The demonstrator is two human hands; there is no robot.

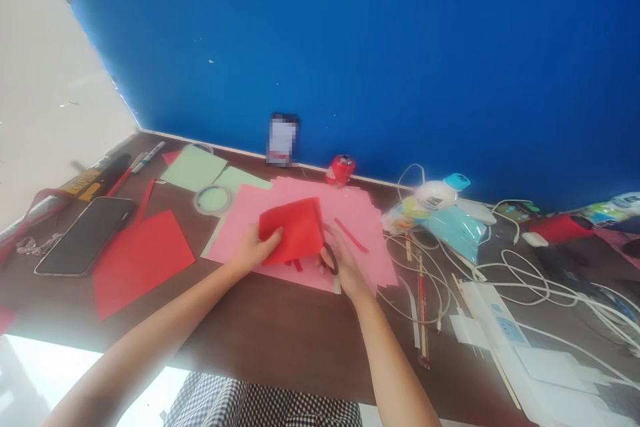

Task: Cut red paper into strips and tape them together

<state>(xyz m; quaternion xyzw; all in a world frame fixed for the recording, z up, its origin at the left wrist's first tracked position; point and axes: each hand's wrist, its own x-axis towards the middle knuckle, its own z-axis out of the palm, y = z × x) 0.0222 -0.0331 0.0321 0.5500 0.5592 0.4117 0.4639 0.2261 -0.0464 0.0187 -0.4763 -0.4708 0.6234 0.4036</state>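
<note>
My left hand [257, 247] pinches the left side of a piece of red paper [295, 230], thumb on top. My right hand [343, 260] is closed round the dark handles of a pair of scissors [329, 259] at the paper's right edge. How far the blades are apart is hidden. Both hands are above a spread of pink paper sheets [245, 203]. A narrow red strip [351, 235] lies on the pink sheets right of my hands, and small red scraps [295, 265] lie just below the held paper.
At left lie another red sheet [145, 260], a dark phone [85, 235], green paper [193, 168] and a tape roll [213, 200]. A red container [341, 170] and a propped phone [283, 140] stand along the blue wall. White cables [525, 280], a bottle [435, 195] and a power strip [495, 320] crowd the right.
</note>
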